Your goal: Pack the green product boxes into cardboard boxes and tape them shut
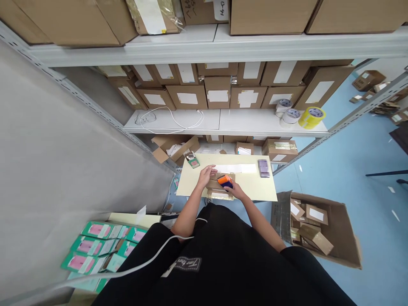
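My right hand is wrapped round an orange and dark-blue hand-held tool; its exact kind is too small to make out. The tool is over a small cardboard box at the table's near edge, with clear tape on the box's near side. At the box's left, my left hand has its fingers stretched out and holds nothing visible. Just beyond the hands, a strip of white labels lies on the pale yellow table. A purple stack sits at the table's right, and a green packet at its far left.
A shelf behind the table carries boxes, a white cable and tape rolls. To the right stands a large open carton with small boxes inside. Green and pink packages are stacked at left, beside the grey wall.
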The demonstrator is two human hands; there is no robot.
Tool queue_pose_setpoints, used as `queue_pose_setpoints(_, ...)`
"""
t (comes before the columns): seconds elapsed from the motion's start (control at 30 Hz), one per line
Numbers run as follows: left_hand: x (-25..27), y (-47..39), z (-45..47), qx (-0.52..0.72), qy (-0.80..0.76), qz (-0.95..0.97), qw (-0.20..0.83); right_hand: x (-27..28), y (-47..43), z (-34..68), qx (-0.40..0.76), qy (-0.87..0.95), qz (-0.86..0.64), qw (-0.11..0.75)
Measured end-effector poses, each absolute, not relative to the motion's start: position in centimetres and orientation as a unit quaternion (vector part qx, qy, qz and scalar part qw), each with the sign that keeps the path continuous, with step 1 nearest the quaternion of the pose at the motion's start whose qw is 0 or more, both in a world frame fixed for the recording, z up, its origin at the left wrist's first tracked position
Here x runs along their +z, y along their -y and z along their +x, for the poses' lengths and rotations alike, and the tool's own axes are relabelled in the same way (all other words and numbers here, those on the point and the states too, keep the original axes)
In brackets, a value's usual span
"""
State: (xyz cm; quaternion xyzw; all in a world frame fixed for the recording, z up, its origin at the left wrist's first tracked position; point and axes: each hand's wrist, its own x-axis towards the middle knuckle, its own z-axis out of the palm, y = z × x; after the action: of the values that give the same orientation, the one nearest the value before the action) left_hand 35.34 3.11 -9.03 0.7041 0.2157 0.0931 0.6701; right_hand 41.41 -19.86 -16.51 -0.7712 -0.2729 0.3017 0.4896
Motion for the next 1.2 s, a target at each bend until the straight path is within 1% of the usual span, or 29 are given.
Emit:
queue_pose_setpoints(0.07, -9.2, -3.1, 35.3, 0.089, -0.221, 0.696, 0.677, -16.4, 19.8, 41.3, 0.294, 0.281, -0.775, 0.484)
queue_pose_setpoints(0.17, -9.6, -2.9, 35.3, 0.096, -0.203, 0.728, 0.648, -16.3, 19.7, 41.2, 0.282, 0.290, -0.780, 0.476)
queue_pose_setpoints(0.33, -10.0, -3.2, 35.6, 0.117, -0.206, 0.747, 0.621, -16.1, 19.7, 41.2, 0.296, 0.286, -0.780, 0.472)
queue_pose_setpoints(0.53, -8.9, -4.9, 35.8, 0.093, -0.188, 0.757, 0.619, -16.2, 19.7, 41.4, 0.301, 0.283, -0.779, 0.471)
queue_pose_setpoints(0.6, -8.3, -5.5, 35.6, 0.075, -0.176, 0.754, 0.628, -16.1, 19.7, 41.5, 0.296, 0.284, -0.777, 0.477)
queue_pose_setpoints(0.7, -7.4, -6.2, 35.3, 0.032, -0.155, 0.727, 0.668, -16.0, 19.7, 41.5, 0.296, 0.282, -0.775, 0.481)
queue_pose_setpoints(0.83, -6.7, -6.6, 35.0, 0.005, -0.160, 0.702, 0.694, -15.8, 19.6, 41.5, 0.304, 0.277, -0.781, 0.470)
queue_pose_setpoints(1.0, -7.8, -6.5, 35.2, 0.025, -0.172, 0.727, 0.664, -16.2, 19.5, 41.6, 0.301, 0.281, -0.783, 0.467)
queue_pose_setpoints(1.2, -10.0, -6.5, 35.3, 0.072, -0.245, 0.683, 0.684, -16.2, 19.2, 43.8, 0.325, 0.270, -0.770, 0.479)
